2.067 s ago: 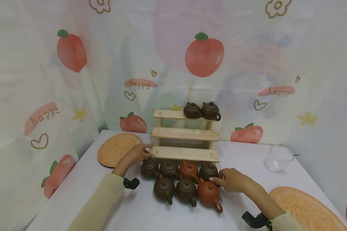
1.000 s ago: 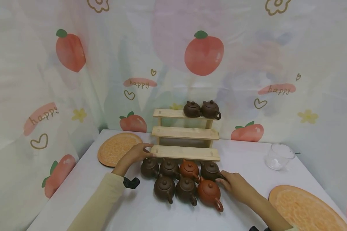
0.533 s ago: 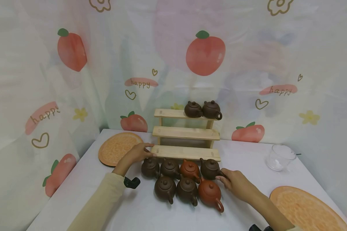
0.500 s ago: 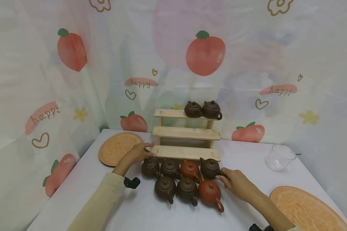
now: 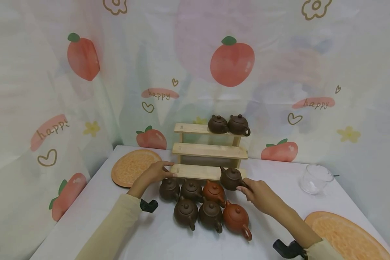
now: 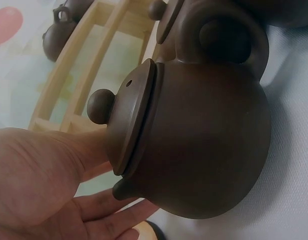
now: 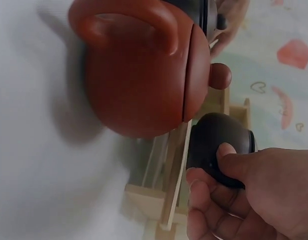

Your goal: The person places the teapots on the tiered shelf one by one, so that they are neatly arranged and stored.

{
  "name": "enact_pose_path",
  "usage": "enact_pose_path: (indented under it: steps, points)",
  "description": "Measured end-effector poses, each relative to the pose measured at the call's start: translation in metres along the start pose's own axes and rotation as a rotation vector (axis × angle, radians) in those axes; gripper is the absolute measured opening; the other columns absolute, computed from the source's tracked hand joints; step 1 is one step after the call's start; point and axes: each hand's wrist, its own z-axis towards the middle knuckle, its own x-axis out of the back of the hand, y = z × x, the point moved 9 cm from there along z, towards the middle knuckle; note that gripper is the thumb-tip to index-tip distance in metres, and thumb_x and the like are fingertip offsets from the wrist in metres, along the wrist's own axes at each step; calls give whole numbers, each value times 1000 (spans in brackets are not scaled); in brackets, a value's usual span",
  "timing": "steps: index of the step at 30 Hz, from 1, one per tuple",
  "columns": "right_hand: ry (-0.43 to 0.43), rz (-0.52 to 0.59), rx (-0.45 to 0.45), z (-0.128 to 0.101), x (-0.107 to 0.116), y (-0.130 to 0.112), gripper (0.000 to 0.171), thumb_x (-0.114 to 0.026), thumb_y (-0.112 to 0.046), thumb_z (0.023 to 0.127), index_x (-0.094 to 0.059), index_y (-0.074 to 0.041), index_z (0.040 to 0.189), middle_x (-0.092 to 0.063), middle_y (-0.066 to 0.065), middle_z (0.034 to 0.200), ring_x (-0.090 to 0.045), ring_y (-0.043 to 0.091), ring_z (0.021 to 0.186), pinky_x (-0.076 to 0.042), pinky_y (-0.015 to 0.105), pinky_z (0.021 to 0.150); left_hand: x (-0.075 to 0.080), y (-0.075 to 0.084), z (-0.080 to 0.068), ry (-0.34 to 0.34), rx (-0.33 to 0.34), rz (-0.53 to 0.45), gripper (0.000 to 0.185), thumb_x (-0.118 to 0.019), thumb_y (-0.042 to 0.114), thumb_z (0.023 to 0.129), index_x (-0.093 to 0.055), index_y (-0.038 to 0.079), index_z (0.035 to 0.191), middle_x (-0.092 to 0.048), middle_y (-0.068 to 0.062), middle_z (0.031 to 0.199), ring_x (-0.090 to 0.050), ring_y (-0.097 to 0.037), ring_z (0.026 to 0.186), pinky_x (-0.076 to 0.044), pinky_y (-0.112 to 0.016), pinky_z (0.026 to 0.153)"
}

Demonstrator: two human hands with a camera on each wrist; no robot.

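Right hand (image 5: 259,193) grips a dark teapot (image 5: 230,178) by its handle, lifted upright before the wooden rack's (image 5: 209,151) lowest step, spout pointing left; left hand (image 5: 154,172), fingers relaxed, rests on that step's left end

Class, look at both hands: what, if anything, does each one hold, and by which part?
The right hand holds a dark brown teapot by its handle side. The left hand holds nothing; its fingers rest against the wooden shelf.

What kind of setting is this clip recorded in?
Most likely a staged tabletop set rather than a real kitchen: a printed peach curtain backs a white table, on which stand a stepped wooden rack and rows of small clay teapots. The right hand holds one dark teapot.
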Motion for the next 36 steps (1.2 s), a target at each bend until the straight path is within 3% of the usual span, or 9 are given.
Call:
enact_pose_path:
  steps: [7, 15, 25, 29, 32, 36]
  points:
    - [24, -7, 16, 22, 1, -12, 17, -65, -18, 106, -61, -10, 92, -55, -8, 67, -47, 7, 60, -41, 26, 57, -2, -7, 3, 11, 21, 8, 61, -80, 26, 97, -59, 5, 150, -74, -23, 121, -73, -29, 105, -58, -41, 83]
    - [69, -8, 41, 51, 10, -24, 25, -63, -19, 107, -58, -10, 85, -53, -4, 63, -48, 9, 57, -42, 30, 59, -2, -5, 2, 7, 14, -5, 61, -80, 27, 97, -58, 6, 150, -75, -23, 120, -73, -28, 102, -58, -39, 80]
    - [68, -18, 41, 95, 12, -44, 23, -61, -19, 109, -62, -5, 91, -62, 1, 68, -56, 14, 60, -46, 35, 63, 0, -6, 2, 7, 22, -4, 62, -80, 28, 97, -59, 6, 150, -75, -22, 119, -73, -28, 102, -57, -39, 80]
    - [99, -26, 54, 114, 16, -53, 26, -61, -19, 109, -60, -5, 87, -56, 4, 69, -53, 15, 60, -42, 34, 63, 1, -4, 1, 10, 13, -7, 61, -80, 26, 97, -59, 5, 150, -75, -22, 119, -73, -28, 102, -57, -39, 81]
    - [111, -21, 45, 128, 18, -59, 29, -60, -20, 109, -56, -7, 84, -50, 5, 69, -47, 18, 59, -39, 35, 62, 2, -3, 2, 11, 9, -4, 60, -80, 25, 97, -59, 5, 150, -75, -22, 119, -73, -27, 101, -57, -38, 80]
    - [90, 8, -10, 147, 20, -62, 30, -57, -22, 111, -57, -6, 86, -53, 6, 70, -48, 19, 60, -40, 35, 62, 1, -4, 3, 6, 11, -3, 61, -80, 26, 97, -59, 5, 150, -75, -22, 119, -73, -27, 100, -57, -37, 79]
